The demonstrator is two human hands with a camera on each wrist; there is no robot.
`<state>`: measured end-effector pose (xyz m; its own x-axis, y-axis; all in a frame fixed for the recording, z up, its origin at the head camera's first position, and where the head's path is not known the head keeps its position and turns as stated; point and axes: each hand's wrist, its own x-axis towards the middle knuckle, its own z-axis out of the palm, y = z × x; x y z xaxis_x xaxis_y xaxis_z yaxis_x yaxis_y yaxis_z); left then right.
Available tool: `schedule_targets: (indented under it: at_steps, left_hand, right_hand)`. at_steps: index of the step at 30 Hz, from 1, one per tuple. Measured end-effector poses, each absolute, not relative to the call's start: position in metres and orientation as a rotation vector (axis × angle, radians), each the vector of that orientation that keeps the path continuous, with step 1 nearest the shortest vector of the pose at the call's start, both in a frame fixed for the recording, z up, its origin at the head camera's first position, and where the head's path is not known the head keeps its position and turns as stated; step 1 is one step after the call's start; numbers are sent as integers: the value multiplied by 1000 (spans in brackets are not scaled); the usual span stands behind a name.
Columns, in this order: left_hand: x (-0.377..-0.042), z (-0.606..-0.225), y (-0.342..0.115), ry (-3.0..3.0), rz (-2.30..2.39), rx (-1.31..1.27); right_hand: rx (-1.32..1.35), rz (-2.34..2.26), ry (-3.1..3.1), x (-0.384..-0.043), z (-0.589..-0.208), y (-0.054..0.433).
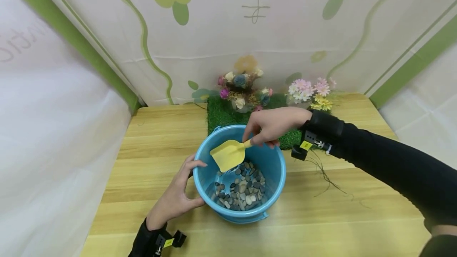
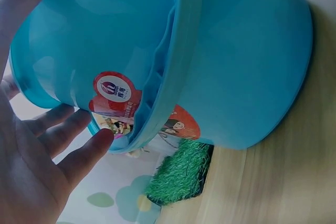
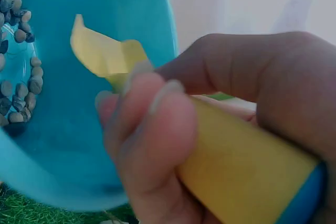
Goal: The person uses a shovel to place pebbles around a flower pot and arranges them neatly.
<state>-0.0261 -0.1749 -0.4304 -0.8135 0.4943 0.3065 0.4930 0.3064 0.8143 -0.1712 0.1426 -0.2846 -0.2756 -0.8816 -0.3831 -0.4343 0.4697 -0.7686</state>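
A blue bucket [image 1: 281,177] stands on the wooden table, with grey, tan and dark pebbles [image 1: 242,187] spread over its bottom. My right hand [image 1: 269,125] grips the handle of a yellow toy shovel [image 1: 228,154] over the bucket's far side. The shovel's blade [image 3: 107,51] hangs inside the bucket, above the pebbles and apart from them, with no pebbles visible on it. At the bucket's left side, my left hand [image 1: 176,195] holds the upper wall, a finger over the rim and the thumb lower down. Several fingers [image 2: 86,156] show against the wall near a red sticker [image 2: 118,94].
Behind the bucket lies a green artificial grass mat [image 1: 218,112]. Two bunches of flowers stand on it, a mixed bouquet [image 1: 240,86] and a pink-and-yellow one [image 1: 308,92]. Thin dark strands [image 1: 326,177] lie on the table to the right. Printed white cloth [image 1: 221,35] encloses the back and sides.
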Motion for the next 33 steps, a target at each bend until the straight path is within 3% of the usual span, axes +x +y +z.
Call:
schedule_targets:
  at_steps: [33]
  left_hand:
    - [-27, -432, -174, 2513, 1613, 981]
  right_hand:
    - [-1076, -149, 2042, -155, -316, 82]
